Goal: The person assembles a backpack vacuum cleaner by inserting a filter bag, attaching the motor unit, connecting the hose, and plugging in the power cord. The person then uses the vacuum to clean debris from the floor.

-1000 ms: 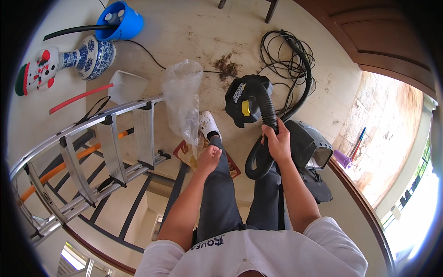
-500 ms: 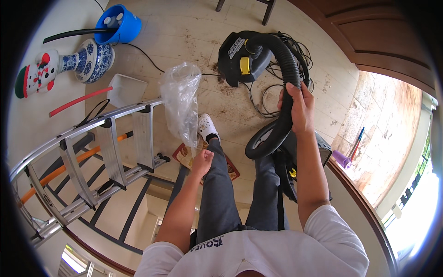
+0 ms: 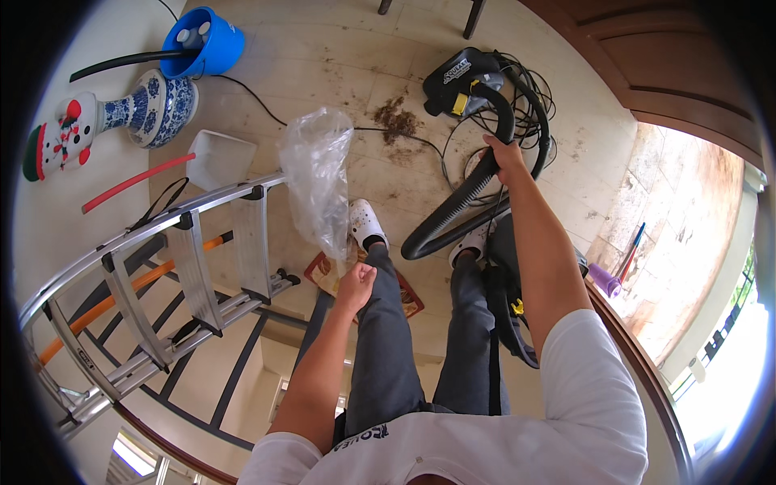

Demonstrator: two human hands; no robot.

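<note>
My right hand (image 3: 508, 158) is closed around a black ribbed vacuum hose (image 3: 459, 202), which loops back toward my right foot. One end of the hose joins the black vacuum head (image 3: 459, 79) with its yellow latch, apparently down at floor level beside tangled cord. Closed fingers of my left hand (image 3: 356, 287) pinch the narrow end of a clear plastic bag (image 3: 317, 174), its wider part spreading away from me. A dark vacuum drum (image 3: 505, 250) stands by my right leg, partly hidden behind my right forearm.
An aluminium ladder (image 3: 187, 259) lies across the left. Farther off are a blue bucket (image 3: 222, 48), a blue-and-white vase (image 3: 168, 105) and a white bin (image 3: 222, 158). Dark dirt (image 3: 396, 121) and black cord (image 3: 550, 105) cover parts of the floor. A purple tumbler (image 3: 605, 279) is at right.
My right hand has moved farther away along with the hose. The vacuum head has moved away, rightward and lower, uncovering the dirt patch. My left hand and the bag stay nearly still.
</note>
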